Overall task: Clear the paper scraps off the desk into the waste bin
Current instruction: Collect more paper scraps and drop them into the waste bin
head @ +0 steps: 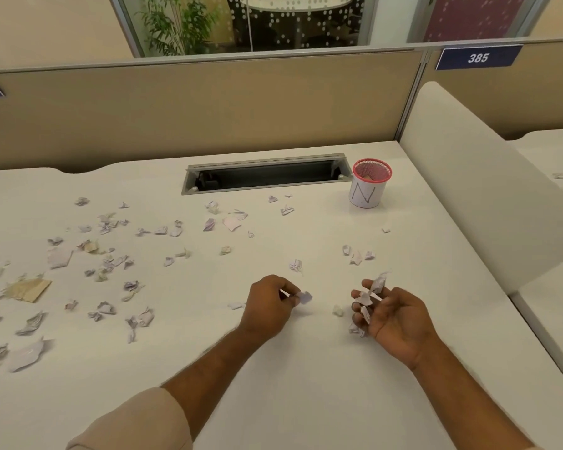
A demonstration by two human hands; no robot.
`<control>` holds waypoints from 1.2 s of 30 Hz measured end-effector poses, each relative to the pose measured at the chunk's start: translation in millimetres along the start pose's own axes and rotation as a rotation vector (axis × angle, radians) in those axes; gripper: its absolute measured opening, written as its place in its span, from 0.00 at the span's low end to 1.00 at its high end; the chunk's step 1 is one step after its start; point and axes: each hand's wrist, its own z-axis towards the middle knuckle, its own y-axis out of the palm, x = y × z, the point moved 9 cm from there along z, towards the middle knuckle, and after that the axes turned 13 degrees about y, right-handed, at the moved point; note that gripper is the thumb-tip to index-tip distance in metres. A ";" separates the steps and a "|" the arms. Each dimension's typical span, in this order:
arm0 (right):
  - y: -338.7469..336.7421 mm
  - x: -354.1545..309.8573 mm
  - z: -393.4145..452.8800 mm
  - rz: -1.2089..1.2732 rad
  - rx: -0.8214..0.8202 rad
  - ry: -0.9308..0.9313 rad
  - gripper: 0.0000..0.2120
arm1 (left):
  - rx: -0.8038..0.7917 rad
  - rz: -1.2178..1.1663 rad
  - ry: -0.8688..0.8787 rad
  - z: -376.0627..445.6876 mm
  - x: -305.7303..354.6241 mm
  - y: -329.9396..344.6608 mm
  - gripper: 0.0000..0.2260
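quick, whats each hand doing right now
Left hand: pinching a small pale paper scrap just above the desk.
Right hand: palm up, fingers loosely curled around a bunch of collected scraps.

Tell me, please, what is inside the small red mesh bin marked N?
Through the open top of the bin a small tan or orange thing shows, too blurred to identify. The white wrap marked N covers the lower part, so anything deeper is hidden.
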 end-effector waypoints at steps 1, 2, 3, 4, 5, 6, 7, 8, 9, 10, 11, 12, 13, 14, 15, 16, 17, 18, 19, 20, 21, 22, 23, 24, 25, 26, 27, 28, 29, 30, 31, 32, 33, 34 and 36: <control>2.4 -1.0 0.3 0.003 -0.008 -0.009 0.17 | 0.010 -0.036 -0.019 0.0 0.0 -2.0 0.04; 5.1 -2.1 0.8 0.000 -0.016 -0.015 0.17 | 0.019 -0.069 -0.034 -0.2 0.8 -3.7 0.03; 8.2 -3.3 1.5 -0.008 -0.021 -0.018 0.17 | 0.028 -0.106 -0.048 -0.5 1.6 -4.6 0.02; 10.0 -4.1 3.0 -0.015 -0.014 -0.019 0.16 | 0.035 -0.144 -0.061 -0.8 3.0 -5.0 0.03; 11.1 -4.0 4.7 -0.015 0.003 -0.016 0.16 | 0.042 -0.177 -0.071 -1.1 5.3 -5.2 0.03; 11.2 -3.4 6.9 -0.011 0.027 -0.010 0.19 | 0.051 -0.205 -0.075 -1.2 8.7 -5.2 0.03; 11.4 -1.7 9.5 -0.010 0.055 -0.001 0.23 | 0.058 -0.229 -0.074 -1.2 12.4 -4.8 0.03; 11.6 -0.4 11.7 -0.014 0.087 0.002 0.25 | 0.063 -0.251 -0.068 -1.0 16.9 -3.6 0.03; 12.6 1.1 13.1 -0.021 0.120 -0.002 0.25 | 0.062 -0.269 -0.058 -0.8 21.9 -1.8 0.04; 13.0 2.9 14.5 -0.027 0.155 -0.011 0.24 | 0.060 -0.284 -0.049 -0.9 27.3 0.3 0.04; 13.6 5.3 15.5 -0.031 0.186 -0.016 0.21 | 0.056 -0.299 -0.039 -0.9 32.4 2.8 0.04; 14.7 8.2 16.5 -0.036 0.207 -0.018 0.18 | 0.054 -0.315 -0.030 -1.0 37.3 5.5 0.04; 17.7 11.8 17.3 -0.039 0.211 -0.016 0.15 | 0.053 -0.328 -0.019 -1.2 41.8 8.0 0.04; 21.6 15.9 18.1 -0.041 0.203 -0.011 0.11 | 0.051 -0.337 -0.009 -1.6 46.3 10.7 0.04; 26.4 19.8 18.8 -0.040 0.189 -0.008 0.08 | 0.048 -0.340 0.002 -2.5 50.4 13.4 0.04; 30.7 23.1 19.4 -0.032 0.173 -0.008 0.07 | 0.045 -0.339 0.012 -3.5 54.1 16.3 0.04; 34.7 26.1 20.2 -0.022 0.157 -0.010 0.08 | 0.047 -0.335 0.022 -4.9 57.4 18.6 0.04; 38.4 28.4 20.8 -0.014 0.137 -0.009 0.09 | 0.058 -0.330 0.032 -6.4 60.2 20.0 0.04; 42.0 31.2 21.6 -0.009 0.113 -0.003 0.10 | 0.071 -0.320 0.041 -7.6 62.0 20.9 0.04; 45.8 34.4 21.8 -0.007 0.088 0.011 0.12 | 0.077 -0.299 0.051 -8.4 62.9 21.5 0.04; 49.1 37.4 21.5 -0.005 0.066 0.025 0.14 | 0.070 -0.267 0.065 -9.1 63.9 22.3 0.04; 51.0 40.3 21.0 -0.009 0.056 0.035 0.15 | 0.048 -0.241 0.079 -9.8 64.9 24.0 0.05; 51.0 42.7 20.4 -0.018 0.065 0.039 0.14 | 0.016 -0.236 0.097 -11.2 65.9 26.4 0.05; 48.1 44.3 19.7 -0.023 0.094 0.034 0.12 | -0.014 -0.251 0.117 -13.0 67.6 29.1 0.05; 44.1 45.0 19.3 -0.014 0.130 0.026 0.09 | -0.022 -0.261 0.144 -14.8 69.4 29.8 0.05; 40.8 45.4 18.6 0.009 0.159 0.020 0.07 | 0.004 -0.252 0.177 -16.5 70.7 27.0 0.06; 39.0 45.7 17.8 0.038 0.172 0.022 0.07 | 0.063 -0.219 0.206 -18.0 70.7 20.4 0.06; 38.4 45.9 17.0 0.066 0.176 0.029 0.09 | 0.139 -0.171 0.224 -19.6 68.9 10.8 0.07; 38.4 45.5 16.5 0.088 0.173 0.039 0.11 | 0.211 -0.112 0.231 -20.8 65.1 0.3 0.07; 38.8 44.3 16.0 0.105 0.164 0.043 0.13 | 0.261 -0.047 0.226 -21.1 58.3 -9.3 0.08; 38.5 42.3 15.5 0.119 0.153 0.042 0.13 | 0.278 0.031 0.200 -21.0 47.9 -16.7 0.09; 37.4 40.5 15.0 0.130 0.147 0.038 0.11 | 0.259 0.121 0.140 -21.4 33.9 -21.5 0.11; 35.1 38.8 14.8 0.139 0.148 0.036 0.09 | 0.220 0.214 0.048 -23.6 16.5 -24.8 0.14; 32.1 37.7 14.9 0.146 0.149 0.036 0.08 | 0.178 0.296 -0.053 -27.9 -1.8 -27.7 0.19; 26.6 35.6 15.8 0.158 0.147 0.035 0.07 | 0.114 0.384 -0.182 -39.3 -29.7 -30.0 0.27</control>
